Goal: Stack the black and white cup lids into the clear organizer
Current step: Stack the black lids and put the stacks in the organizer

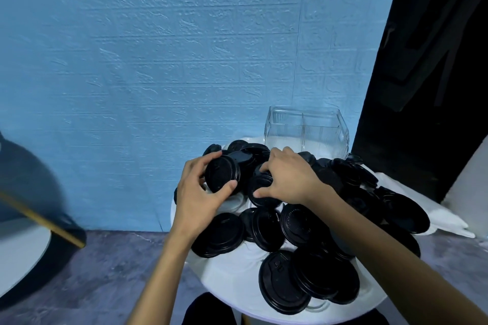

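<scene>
Her left hand [196, 192] grips a black lid [222, 173] while the right hand [286, 175] pinches another lid [260, 190] from the tabletop [232, 269] pile before the clear organizer [306, 130].

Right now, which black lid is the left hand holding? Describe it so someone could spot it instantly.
Find the clear organizer at the back of the round white table. Left of it, above the pile, the left hand grips one black lid. Unlike its flat neighbours, it is raised and tilted toward the camera.

lids [311, 227] lie heaped on the table [232, 274], organizer [306, 129] behind them.
</scene>
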{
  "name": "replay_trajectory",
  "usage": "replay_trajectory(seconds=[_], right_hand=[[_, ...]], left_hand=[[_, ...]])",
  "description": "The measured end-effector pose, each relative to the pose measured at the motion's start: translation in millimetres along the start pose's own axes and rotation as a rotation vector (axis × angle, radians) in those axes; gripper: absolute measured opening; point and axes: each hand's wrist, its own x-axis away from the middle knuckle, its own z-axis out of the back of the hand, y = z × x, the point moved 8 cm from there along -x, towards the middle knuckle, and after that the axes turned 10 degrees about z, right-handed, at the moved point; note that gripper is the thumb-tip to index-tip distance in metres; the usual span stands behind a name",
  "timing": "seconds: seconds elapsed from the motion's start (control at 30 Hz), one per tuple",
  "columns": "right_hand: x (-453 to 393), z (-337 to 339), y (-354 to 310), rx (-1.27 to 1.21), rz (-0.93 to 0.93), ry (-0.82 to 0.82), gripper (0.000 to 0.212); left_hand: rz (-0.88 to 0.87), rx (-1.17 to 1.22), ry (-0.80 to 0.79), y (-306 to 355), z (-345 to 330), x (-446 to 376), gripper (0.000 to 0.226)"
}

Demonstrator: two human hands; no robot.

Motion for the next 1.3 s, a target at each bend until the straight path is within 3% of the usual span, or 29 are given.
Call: replay_trajectory(seconds=[0.23, 0.53, 0.67, 0.93, 1.2, 1.3], right_hand=[[-4.4, 2.9, 3.3, -0.049, -0.068, 0.072, 0.041], [11.4, 29.3, 22.0, -0.571, -0.217, 0.325, 0.029], [12.2, 19.4, 14.0, -0.881, -0.230, 0.289, 0.019], [16.8, 9.4, -7.8, -1.501, -0.277, 0.158, 0.028], [21.2, 13.5, -5.7, -1.552, -0.203, 0.188, 0.029], [21.0, 12.1, -3.7, -1.630, -0.188, 0.185, 0.026]], left_hand=[[0.004, 0.046, -0.016, -5.6, 2.1, 2.2, 0.060], [-0.072, 0.092, -0.124, 15.5, -13.5, 8.9, 0.064], [-0.089, 0.132, -0.143, 20.9, -23.5, 8.2, 0.064], [-0.136, 0.102, -0.143, 36.3, -31.6, 2.4, 0.061], [-0.162, 0.018, -0.278, 53.3, -51.8, 1.8, 0.064], [-0.170, 0.052, -0.232, 61.4, -55.0, 1.6, 0.065]])
